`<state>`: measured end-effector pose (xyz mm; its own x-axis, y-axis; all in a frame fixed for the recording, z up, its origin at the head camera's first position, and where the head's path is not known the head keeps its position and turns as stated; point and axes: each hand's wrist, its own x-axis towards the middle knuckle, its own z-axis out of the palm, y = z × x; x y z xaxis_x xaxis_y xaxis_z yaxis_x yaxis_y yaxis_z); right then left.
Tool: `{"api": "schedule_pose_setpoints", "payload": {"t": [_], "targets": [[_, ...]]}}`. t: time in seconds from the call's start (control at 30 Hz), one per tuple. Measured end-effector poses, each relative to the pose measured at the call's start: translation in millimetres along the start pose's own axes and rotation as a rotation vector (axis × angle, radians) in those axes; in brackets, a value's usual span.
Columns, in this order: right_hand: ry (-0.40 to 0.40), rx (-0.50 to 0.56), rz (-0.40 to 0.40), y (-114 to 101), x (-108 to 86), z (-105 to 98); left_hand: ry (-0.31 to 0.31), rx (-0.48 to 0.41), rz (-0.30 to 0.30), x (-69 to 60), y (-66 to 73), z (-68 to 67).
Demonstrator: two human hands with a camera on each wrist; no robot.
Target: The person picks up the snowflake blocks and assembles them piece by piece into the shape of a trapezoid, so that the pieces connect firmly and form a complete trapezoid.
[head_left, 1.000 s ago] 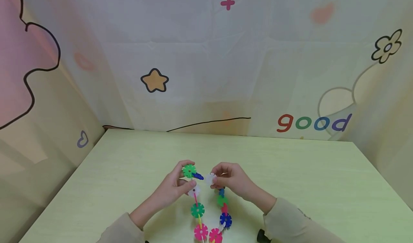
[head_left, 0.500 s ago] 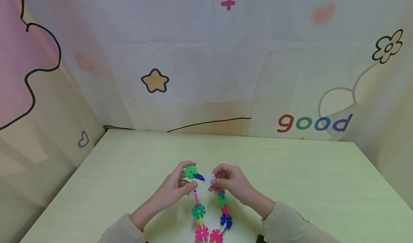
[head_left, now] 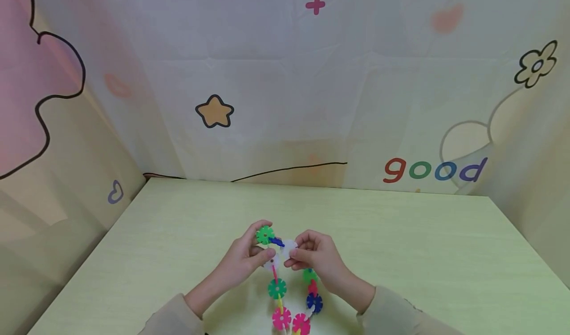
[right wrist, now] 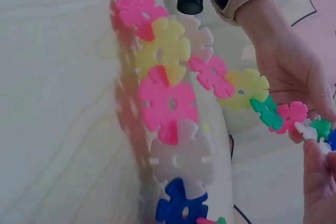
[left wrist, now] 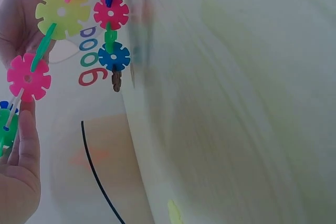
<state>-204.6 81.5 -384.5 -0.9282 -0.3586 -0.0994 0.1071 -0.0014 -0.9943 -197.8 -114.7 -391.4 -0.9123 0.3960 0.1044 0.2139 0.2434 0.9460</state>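
Note:
Notched plastic snowflake discs in mixed colours are joined into a chain that curves between both hands. My left hand (head_left: 242, 253) grips one end: a bright green disc (head_left: 264, 235) lies at its fingertips, its thumb on a white disc (head_left: 270, 262) below. A blue disc (head_left: 276, 241), seen edge-on, sticks out from the green one. My right hand (head_left: 322, 253) pinches another white disc (head_left: 288, 248) by its right side. This disc meets the blue one's tip; whether they are slotted together I cannot tell. In the right wrist view a pink disc (right wrist: 291, 116) lies under the left fingers.
The chain hangs down toward the near table edge, with a teal disc (head_left: 277, 289), a pink disc (head_left: 281, 319) and a dark blue disc (head_left: 314, 303). A pale green table (head_left: 401, 241) lies below. A printed cloth (head_left: 285, 102) stands behind it.
The hands have come closer together. The right hand's white disc has moved left and met the tip of the blue disc, and the right hand now covers more of the chain beneath it.

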Motion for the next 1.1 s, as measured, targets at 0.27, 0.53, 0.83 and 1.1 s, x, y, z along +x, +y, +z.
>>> {"api": "schedule_pose_setpoints", "payload": {"t": [0.27, 0.53, 0.83, 1.1], "targets": [[0.031, -0.017, 0.005, -4, -3.6, 1, -0.005, 0.041, 0.022, 1.0, 1.6, 3.3], [0.003, -0.037, 0.0, -4, -2.9, -4, -0.024, 0.099, 0.051, 1.0, 2.3, 6.2], [-0.033, -0.042, -0.015, 1, -2.0, -9, -0.034, 0.128, 0.076, 1.8, 4.1, 9.7], [-0.052, -0.004, -0.067, 4, -5.1, -12, -0.047, 0.09, 0.086, 1.9, 4.7, 11.7]]}}
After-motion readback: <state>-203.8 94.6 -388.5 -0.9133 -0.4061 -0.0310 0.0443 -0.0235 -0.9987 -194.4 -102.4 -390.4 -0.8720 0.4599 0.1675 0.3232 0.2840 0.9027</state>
